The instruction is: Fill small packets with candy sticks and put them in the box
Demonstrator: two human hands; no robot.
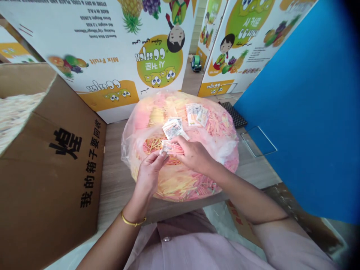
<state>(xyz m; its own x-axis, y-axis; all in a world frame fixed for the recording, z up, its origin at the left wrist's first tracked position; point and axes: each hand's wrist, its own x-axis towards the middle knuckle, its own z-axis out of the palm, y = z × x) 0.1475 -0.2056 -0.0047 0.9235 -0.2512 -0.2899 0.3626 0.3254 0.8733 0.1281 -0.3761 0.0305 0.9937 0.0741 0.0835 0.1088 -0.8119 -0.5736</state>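
A large clear plastic bag [180, 183] full of thin pink and yellow candy sticks sits in front of me, its torn opening showing loose sticks [153, 145]. Over that opening, my left hand [149, 170] pinches the edge of a small printed packet [166, 146]. My right hand [195, 153] grips a small bunch of pink candy sticks [177, 149], whose ends meet the packet; how far they are inside it I cannot tell. Just beyond my fingers lies a stack of flat packets [173, 128] on the bag. More packets [197, 114] rest further right.
An open brown carton [70, 165] with black writing stands at left, filled with pale packets. Printed white cartons [107, 45] line the back. A green tape roll [196, 63] is between them. A blue panel [298, 112] rises at right, near a black mesh tray [233, 114] on the table [115, 157].
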